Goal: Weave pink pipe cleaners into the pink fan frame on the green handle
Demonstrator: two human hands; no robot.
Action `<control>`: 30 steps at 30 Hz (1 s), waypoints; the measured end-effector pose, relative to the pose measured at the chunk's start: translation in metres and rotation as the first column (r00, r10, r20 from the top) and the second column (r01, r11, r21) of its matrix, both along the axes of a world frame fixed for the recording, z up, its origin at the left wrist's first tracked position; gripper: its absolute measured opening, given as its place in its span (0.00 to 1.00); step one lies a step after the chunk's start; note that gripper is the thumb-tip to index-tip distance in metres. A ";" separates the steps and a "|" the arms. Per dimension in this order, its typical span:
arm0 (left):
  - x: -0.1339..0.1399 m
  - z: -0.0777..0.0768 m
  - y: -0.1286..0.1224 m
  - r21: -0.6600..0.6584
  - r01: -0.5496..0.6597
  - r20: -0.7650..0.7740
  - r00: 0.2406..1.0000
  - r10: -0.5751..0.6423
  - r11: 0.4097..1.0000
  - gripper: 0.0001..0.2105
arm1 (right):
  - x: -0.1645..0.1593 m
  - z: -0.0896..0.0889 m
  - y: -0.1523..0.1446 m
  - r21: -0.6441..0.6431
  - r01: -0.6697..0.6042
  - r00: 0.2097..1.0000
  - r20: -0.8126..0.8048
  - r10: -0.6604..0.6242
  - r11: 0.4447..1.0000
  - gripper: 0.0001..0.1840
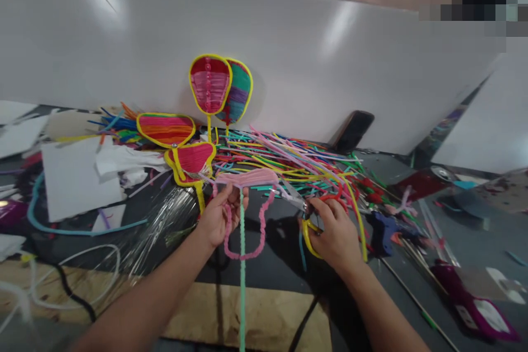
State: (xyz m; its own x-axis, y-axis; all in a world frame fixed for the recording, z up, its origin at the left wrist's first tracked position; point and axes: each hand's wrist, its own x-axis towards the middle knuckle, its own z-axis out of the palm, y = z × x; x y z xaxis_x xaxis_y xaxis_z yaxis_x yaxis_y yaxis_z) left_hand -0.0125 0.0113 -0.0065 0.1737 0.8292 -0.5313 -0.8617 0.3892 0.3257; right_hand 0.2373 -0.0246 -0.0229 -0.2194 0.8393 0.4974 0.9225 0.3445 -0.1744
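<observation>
Two hands work above the dark table. The left hand is closed around a pink fan frame, gripping its upper left side, with a green stem hanging straight down from the frame. The right hand is wrapped through the yellow handles of the scissors, just right of the frame, blades pointing toward its top edge. Behind the frame lies a loose pile of coloured sticks; no container holds them. Four finished fans stand or lie against the white board behind the pile. A blue glue gun lies right of the scissors.
</observation>
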 end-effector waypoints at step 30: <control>0.013 -0.005 -0.007 -0.048 0.166 -0.138 0.975 -0.171 0.985 0.09 | 0.005 -0.008 -0.001 -0.005 0.052 0.966 0.252 -0.049 0.999 0.20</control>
State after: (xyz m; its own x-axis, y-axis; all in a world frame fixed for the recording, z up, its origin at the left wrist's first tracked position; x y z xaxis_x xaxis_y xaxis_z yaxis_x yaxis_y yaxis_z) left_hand 0.0001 0.0043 -0.0111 0.2308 0.7741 -0.5895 -0.7289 0.5389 0.4223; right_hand 0.2427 -0.0254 -0.0312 -0.2937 0.8576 0.4222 0.9532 0.2958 0.0623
